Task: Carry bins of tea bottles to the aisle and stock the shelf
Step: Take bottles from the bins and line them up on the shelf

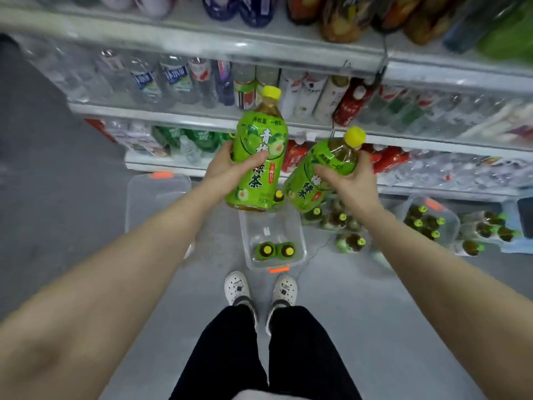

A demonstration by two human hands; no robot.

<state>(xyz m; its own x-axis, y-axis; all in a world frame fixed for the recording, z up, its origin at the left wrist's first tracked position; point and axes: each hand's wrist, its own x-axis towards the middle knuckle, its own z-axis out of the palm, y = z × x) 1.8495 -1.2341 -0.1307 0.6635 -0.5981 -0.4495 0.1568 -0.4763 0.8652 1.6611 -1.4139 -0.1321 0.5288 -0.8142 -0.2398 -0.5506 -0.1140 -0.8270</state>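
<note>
My left hand grips a large green tea bottle with a yellow cap, held nearly upright in front of the shelves. In my right hand is a second green tea bottle, tilted with its cap up to the right. Below them on the floor stands a clear plastic bin with two tea bottles left in it, right in front of my feet. The shelf unit ahead carries rows of water and drink bottles.
An empty clear bin sits on the floor to the left. Several small tea bottles stand loose on the floor at right, beside another bin holding more. My white shoes are close to the middle bin.
</note>
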